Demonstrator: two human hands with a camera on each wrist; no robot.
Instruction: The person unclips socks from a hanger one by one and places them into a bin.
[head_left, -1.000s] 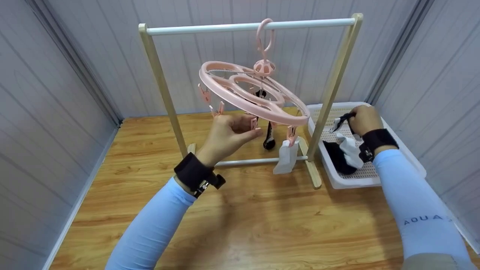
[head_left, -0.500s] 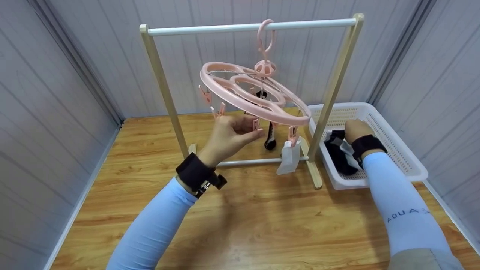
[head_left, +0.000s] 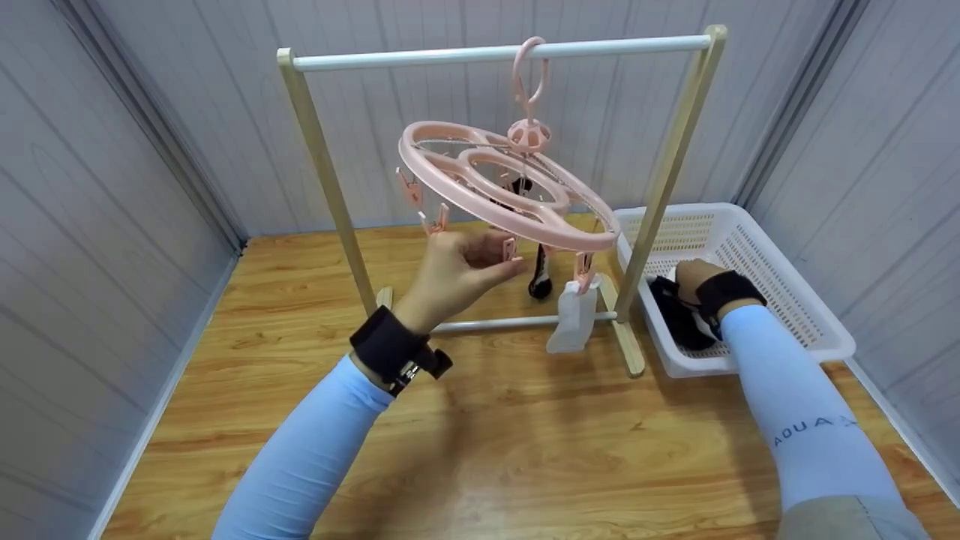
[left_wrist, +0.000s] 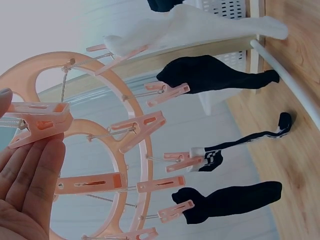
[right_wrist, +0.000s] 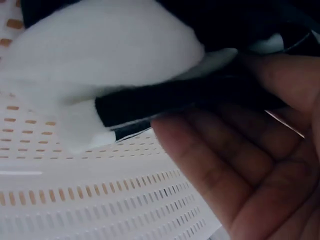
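Observation:
A round pink clip hanger (head_left: 480, 180) hangs tilted from the white rail (head_left: 420, 55) of a wooden rack. My left hand (head_left: 480, 262) is raised under its near rim and pinches one pink clip (head_left: 510, 249); in the left wrist view that clip (left_wrist: 37, 120) lies against my fingertips (left_wrist: 35, 165). A white sock (head_left: 574, 319) and a black sock (head_left: 538, 274) hang from other clips. My right hand (head_left: 691, 274) is down in the white basket (head_left: 787, 247). Its fingers (right_wrist: 225, 165) lie fairly straight against a black sock (right_wrist: 190, 97) beside a white one (right_wrist: 100, 50).
The rack stands on a wooden floor (head_left: 487, 442) between grey panelled walls. The basket sits right of the rack's right post (head_left: 660, 187), with dark socks (head_left: 679, 322) piled at its near end. More socks hang behind the hanger (left_wrist: 225, 200).
My right hand, which held a black and white sock up over the basket, has dropped down into the sock pile. The left hand has stayed on its clip.

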